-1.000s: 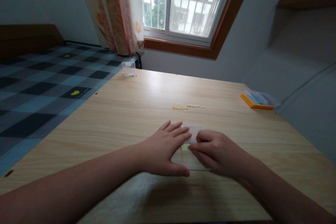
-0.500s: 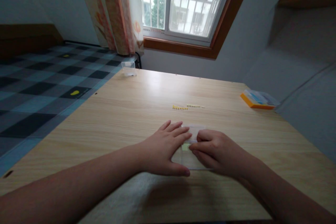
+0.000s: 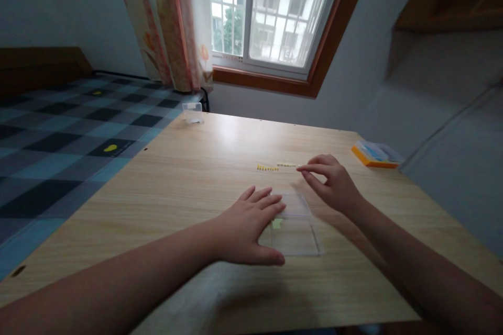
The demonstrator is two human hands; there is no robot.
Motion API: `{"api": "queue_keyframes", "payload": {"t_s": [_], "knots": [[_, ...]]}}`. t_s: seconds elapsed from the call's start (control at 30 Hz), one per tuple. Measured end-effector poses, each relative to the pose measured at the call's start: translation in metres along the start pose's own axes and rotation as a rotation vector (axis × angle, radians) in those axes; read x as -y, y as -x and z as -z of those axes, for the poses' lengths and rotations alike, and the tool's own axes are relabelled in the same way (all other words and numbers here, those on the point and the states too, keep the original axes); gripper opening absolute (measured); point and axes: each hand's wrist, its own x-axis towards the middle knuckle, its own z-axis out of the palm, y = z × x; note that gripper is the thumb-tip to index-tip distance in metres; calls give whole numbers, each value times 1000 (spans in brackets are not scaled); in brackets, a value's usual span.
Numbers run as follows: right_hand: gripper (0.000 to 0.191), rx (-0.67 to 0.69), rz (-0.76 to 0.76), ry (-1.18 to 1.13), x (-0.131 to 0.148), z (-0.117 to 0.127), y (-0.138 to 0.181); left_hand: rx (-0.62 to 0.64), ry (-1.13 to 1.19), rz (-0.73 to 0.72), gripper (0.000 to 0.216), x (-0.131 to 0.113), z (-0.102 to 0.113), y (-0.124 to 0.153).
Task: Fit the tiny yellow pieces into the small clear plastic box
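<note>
A clear flat plastic case point(image 3: 296, 235) lies open on the table, with a small pale-green piece point(image 3: 277, 223) in it near the left side. My left hand point(image 3: 251, 227) is spread flat over the case's left edge, thumb apart from the fingers. Farther back, my right hand point(image 3: 332, 180) pinches at the right end of a row of tiny pale pieces point(image 3: 286, 165). Whether something is between its fingertips is too small to make out. A row of tiny yellow pieces point(image 3: 267, 168) lies just left of the pale row.
An orange-edged box with a clear lid point(image 3: 375, 155) sits at the table's right edge. A small clear open container point(image 3: 192, 113) stands at the far left corner of the wooden table point(image 3: 157, 204). A checked bed point(image 3: 78, 125) adjoins on the left.
My right hand has moved from the case, beside the pale-green piece, back to the end of the pale row. My left hand has stayed on the case. The view has tilted slightly up.
</note>
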Motion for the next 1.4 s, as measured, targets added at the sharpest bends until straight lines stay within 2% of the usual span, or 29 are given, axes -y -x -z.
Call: {"api": "queue_keyframes", "payload": {"t_s": [0.2, 0.33, 0.43, 0.6, 0.83, 1.23, 1.4], "knots": [[20, 7, -70, 117, -18, -35, -40, -42, 17, -24, 99, 3, -4, 1], [25, 52, -128, 180, -17, -60, -41, -44, 19, -22, 99, 4, -4, 1], [32, 127, -151, 214, -18, -67, -33, -42, 21, -25, 97, 4, -4, 1], [38, 206, -187, 217, -23, -69, -27, -38, 25, -21, 96, 2, -3, 1], [34, 219, -176, 198, -30, -72, -29, -38, 21, -15, 100, 4, -5, 1], [26, 95, -109, 229, -33, -42, -14, -39, 25, -15, 96, 2, -3, 1], [24, 129, -112, 248, -31, -46, -11, -42, 21, -13, 96, 3, -3, 1]]}}
